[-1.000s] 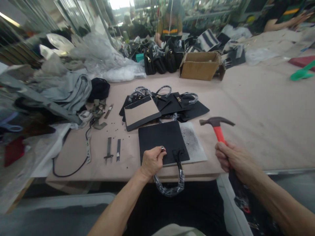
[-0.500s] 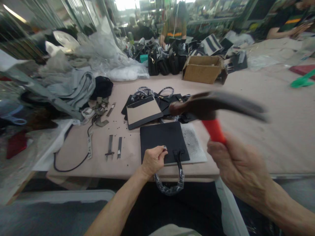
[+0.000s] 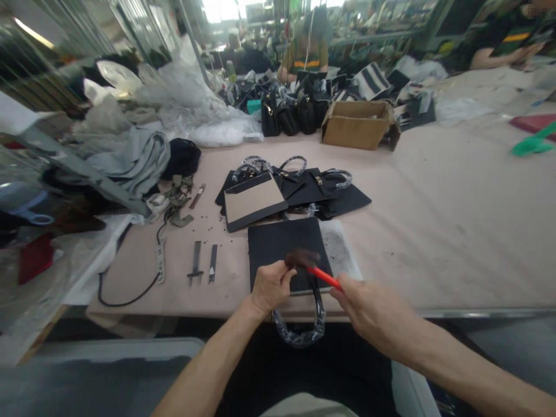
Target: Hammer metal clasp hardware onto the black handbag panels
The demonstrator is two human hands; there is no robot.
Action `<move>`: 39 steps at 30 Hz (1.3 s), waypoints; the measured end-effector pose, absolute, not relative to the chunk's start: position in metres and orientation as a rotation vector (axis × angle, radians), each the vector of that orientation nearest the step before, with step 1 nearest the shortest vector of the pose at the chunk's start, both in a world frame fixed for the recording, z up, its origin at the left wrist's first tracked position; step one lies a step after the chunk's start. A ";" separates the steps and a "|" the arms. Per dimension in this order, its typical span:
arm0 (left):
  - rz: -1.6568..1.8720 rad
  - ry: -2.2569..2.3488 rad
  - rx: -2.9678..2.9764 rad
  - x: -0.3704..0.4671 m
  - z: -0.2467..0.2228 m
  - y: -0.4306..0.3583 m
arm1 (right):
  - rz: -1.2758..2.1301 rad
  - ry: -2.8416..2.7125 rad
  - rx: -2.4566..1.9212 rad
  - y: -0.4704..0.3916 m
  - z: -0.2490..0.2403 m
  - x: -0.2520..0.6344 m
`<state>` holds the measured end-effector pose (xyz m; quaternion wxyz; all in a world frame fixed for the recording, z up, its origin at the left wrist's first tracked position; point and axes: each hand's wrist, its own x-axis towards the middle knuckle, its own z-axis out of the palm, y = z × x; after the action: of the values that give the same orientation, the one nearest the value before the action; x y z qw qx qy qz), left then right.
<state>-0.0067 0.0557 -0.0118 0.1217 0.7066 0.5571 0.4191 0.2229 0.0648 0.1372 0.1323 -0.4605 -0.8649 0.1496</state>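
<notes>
A black bag panel [image 3: 282,240] lies at the table's front edge, partly over a white speckled board [image 3: 341,249]. Its plastic-wrapped handle [image 3: 299,336] hangs over the edge. My left hand [image 3: 270,285] rests on the panel, fingers pinched round a small metal punch, whose top is now hidden by the hammer head. In my right hand [image 3: 360,298] is a hammer [image 3: 324,277] with a red shaft; its blurred dark head is over the panel, at my left fingertips.
Behind the panel lie several black bag panels [image 3: 347,202] and a beige-faced one [image 3: 254,201]. Two metal tools [image 3: 212,263] and a cable [image 3: 125,303] are at left. Farther back are a cardboard box [image 3: 358,124], black bags [image 3: 270,116], plastic wrap and a person [image 3: 306,58].
My right hand has swung the hammer down and to the left, from raised in the air to the punch at my left fingers. My left hand has stayed in place.
</notes>
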 end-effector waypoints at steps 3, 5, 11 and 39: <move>1.232 1.630 2.056 -0.006 -0.011 0.055 | 0.661 -2.551 -1.399 0.075 0.122 0.235; 1.248 1.597 2.048 -0.006 -0.010 0.055 | 0.872 -2.398 -1.490 0.087 0.117 0.248; 1.251 1.565 2.055 -0.006 -0.008 0.056 | 1.026 -1.967 -2.039 0.133 0.071 0.299; 0.867 2.566 1.446 -0.092 0.008 0.060 | 0.315 -2.503 -1.233 0.086 -0.005 0.197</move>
<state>-0.0922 0.0602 0.0080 0.0358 0.4706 0.8352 0.2823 0.1970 0.0862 -0.0047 0.1662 -0.4329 -0.8790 0.1107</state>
